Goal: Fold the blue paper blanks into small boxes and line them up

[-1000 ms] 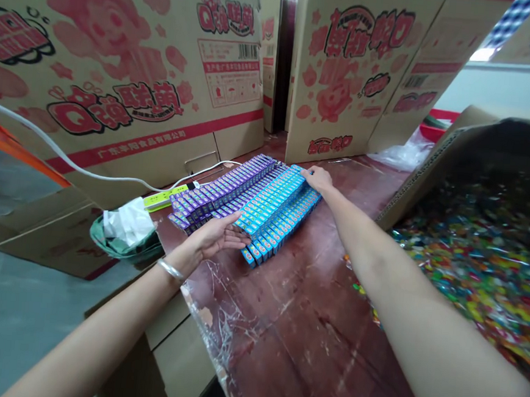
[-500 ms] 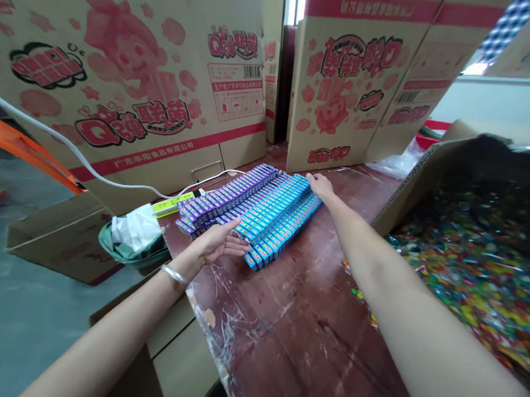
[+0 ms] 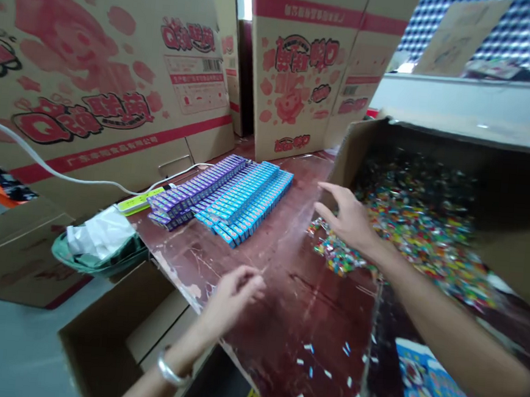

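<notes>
My left hand (image 3: 234,297) hovers over the near part of the table, its fingers loosely curled with a gap at the thumb and nothing visible in them. My right hand (image 3: 346,217) is open, thumb and forefinger spread, beside a small heap of wrapped candies (image 3: 338,253) at the mouth of a large carton. Both hands are apart from the rows of small boxes. Blue boxes (image 3: 246,203) stand packed side by side in stepped rows. Purple boxes (image 3: 197,187) form similar rows to their left.
The brown table (image 3: 280,297) has a worn left edge. At right lies the open carton (image 3: 351,150) with many colourful candies. Small paper bits (image 3: 311,370) and a blue printed bag (image 3: 433,389) are near me. A green basket (image 3: 71,263) sits left; printed cartons (image 3: 297,72) stand behind.
Both hands have left the blue boxes. My left hand has drawn back toward me; my right hand has moved right to the candies. The view has turned right.
</notes>
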`<act>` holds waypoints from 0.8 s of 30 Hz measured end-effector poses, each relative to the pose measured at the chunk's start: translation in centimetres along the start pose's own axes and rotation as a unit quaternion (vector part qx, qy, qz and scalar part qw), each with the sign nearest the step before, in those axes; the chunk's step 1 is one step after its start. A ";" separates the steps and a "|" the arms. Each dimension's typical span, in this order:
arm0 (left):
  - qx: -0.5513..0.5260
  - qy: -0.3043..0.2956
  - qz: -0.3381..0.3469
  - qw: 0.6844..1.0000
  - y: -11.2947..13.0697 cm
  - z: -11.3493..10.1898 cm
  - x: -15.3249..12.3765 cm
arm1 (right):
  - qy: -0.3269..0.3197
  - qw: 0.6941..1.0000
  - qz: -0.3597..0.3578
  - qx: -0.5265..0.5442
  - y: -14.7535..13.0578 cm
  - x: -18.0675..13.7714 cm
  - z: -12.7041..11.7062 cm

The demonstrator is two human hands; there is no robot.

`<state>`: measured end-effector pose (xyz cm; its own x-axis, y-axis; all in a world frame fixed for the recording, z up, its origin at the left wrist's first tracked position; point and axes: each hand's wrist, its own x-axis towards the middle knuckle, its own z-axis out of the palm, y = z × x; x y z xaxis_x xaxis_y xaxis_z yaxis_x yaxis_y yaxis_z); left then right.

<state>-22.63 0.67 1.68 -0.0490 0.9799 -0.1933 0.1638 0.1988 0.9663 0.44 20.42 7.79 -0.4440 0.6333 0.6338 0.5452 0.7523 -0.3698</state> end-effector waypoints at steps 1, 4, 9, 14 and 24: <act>0.047 -0.035 0.033 0.998 -0.4 2.6 -1.0 | -0.001 0.999 0.027 -0.031 0.6 -3.1 -2.5; 0.154 -0.140 0.125 0.970 -1.2 9.9 -3.4 | 0.002 0.980 0.171 -0.100 3.2 -12.7 -9.2; 0.288 -0.241 0.303 0.876 -2.7 18.5 -5.9 | 0.006 0.926 0.365 -0.096 5.3 -26.8 -16.8; 0.388 -0.260 0.408 0.785 -4.3 23.6 -7.4 | 0.004 0.918 0.376 -0.124 3.1 -33.3 -18.8; 0.509 -0.243 0.428 0.706 -5.2 26.2 -8.9 | -0.082 0.963 0.218 -0.138 0.8 -32.6 -13.7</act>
<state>2.78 -8.65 -6.14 0.8008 0.5880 0.1137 0.5635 -0.8041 0.1896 25.11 -2.14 -3.87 -0.2251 0.9149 0.3351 0.8636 0.3466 -0.3662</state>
